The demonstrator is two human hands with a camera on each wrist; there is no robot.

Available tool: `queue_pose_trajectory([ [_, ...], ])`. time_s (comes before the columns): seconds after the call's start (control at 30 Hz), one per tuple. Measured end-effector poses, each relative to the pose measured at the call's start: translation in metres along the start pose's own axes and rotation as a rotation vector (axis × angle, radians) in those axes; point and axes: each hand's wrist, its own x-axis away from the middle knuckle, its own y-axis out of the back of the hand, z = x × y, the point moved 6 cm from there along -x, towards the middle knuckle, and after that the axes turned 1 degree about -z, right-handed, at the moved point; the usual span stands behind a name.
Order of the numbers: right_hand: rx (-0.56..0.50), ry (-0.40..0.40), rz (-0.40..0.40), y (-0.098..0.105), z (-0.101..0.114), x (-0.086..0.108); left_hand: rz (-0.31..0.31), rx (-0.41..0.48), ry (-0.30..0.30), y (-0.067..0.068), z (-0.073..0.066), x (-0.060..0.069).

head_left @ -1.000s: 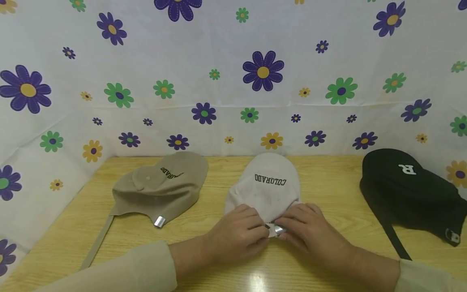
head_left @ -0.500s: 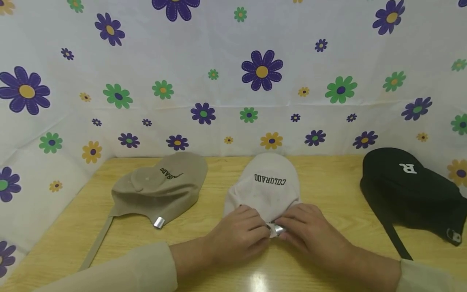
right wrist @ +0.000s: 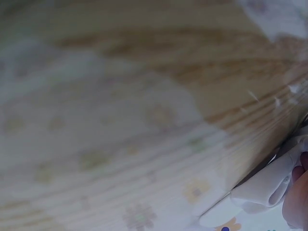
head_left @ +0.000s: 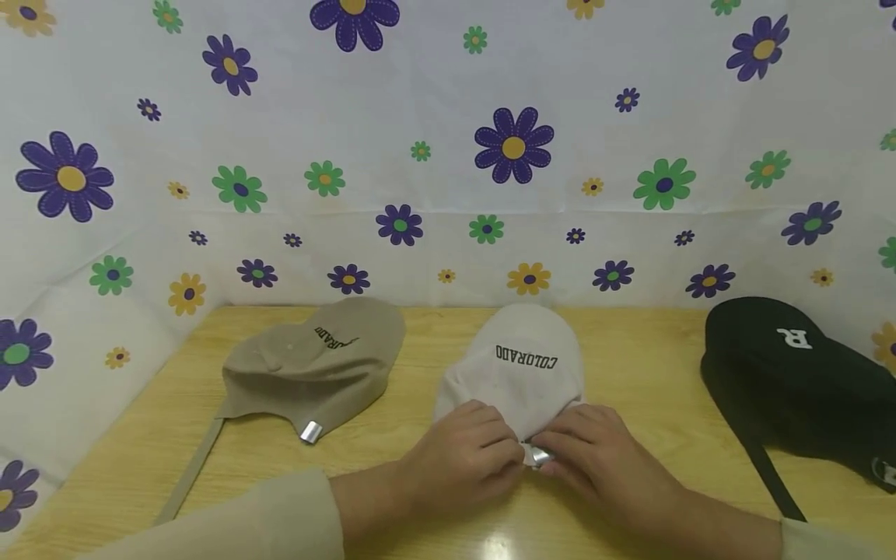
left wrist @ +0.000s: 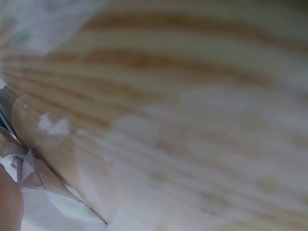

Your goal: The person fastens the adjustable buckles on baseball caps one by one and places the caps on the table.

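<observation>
A white baseball cap [head_left: 521,381] with dark COLORADO lettering lies in the middle of the table in the head view, its back edge nearest me. My left hand [head_left: 465,459] pinches the cap's strap from the left, with its fingers curled. From the right, my right hand [head_left: 612,470] grips the strap's end at a silver metal buckle [head_left: 540,456]. Only a short piece of strap shows between the hands; the fingers hide the rest. Both wrist views catch mostly tabletop, with part of the white cap [left wrist: 57,207] and fingers at the edge.
A beige cap [head_left: 315,358] lies at the left with its strap loose and a silver buckle [head_left: 311,432] on its other end. At the right lies a black cap [head_left: 791,389] with a white R, its strap also hanging loose. Flowered cloth [head_left: 392,93] hangs behind the wooden table [head_left: 182,389].
The head view has shifted slightly, so everything sits a little lower and further right. Less strap shows between the hands, and the dark gap beside the buckle has shrunk. Both hands keep their grip.
</observation>
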Motion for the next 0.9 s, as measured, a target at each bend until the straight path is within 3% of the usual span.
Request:
queue_pose_trajectory([
  [0.17,-0.001,0.047,-0.048,-0.0001,0.0030,0.0013,0.021,0.018,0.006,0.0004,-0.0013,-0.0001],
  [0.5,0.018,0.075,-0.058,-0.0002,0.0037,0.0013,0.025,-0.007,-0.028,-0.0008,-0.0016,-0.0001],
  [0.77,0.030,0.000,-0.007,0.0027,-0.0010,0.0000,0.085,-0.024,-0.016,-0.0014,0.0027,0.0008],
  [0.9,0.033,0.008,-0.001,0.0016,-0.0001,0.0016,0.092,-0.027,-0.002,-0.0009,0.0018,0.0023],
])
